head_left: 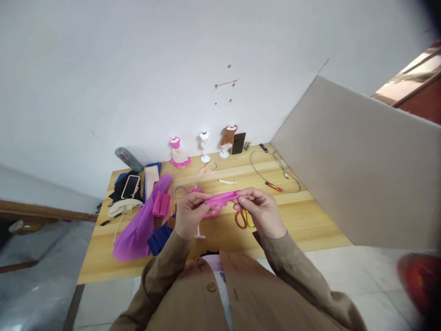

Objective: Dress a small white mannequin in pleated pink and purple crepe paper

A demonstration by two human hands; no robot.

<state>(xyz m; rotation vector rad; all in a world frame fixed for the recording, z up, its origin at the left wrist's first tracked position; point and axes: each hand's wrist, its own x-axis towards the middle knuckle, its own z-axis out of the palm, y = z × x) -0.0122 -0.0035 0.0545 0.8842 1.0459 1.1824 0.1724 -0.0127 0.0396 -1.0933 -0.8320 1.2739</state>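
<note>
Item: pink fabric strip [222, 199]. Bright magenta, thin, soft, with a wavy lower edge; it sags slightly at its middle. Long axis runs side to side, nearly level, one end in each hand. Held above the bench [310, 216], between the two grips.

Left hand [189, 211]: fingers pressed together, pinching the strip's left end; more pink material bunches just under this grip.

Right hand [260, 209]: thumb and fingertips pinching the strip's right end, remaining fingers curled.

Below the right grip, on the bench: orange-handled scissors [241, 218].

Left of the left grip: purple tulle [138, 230], a folded pink piece [161, 203], dark blue cloth [159, 239], a phone [131, 186].

Beyond both grips, against the wall: three small dress forms, one in pink [178, 154], one white [204, 145], one brown [227, 138]. A looped cable [274, 172] lies beyond the right grip.
</note>
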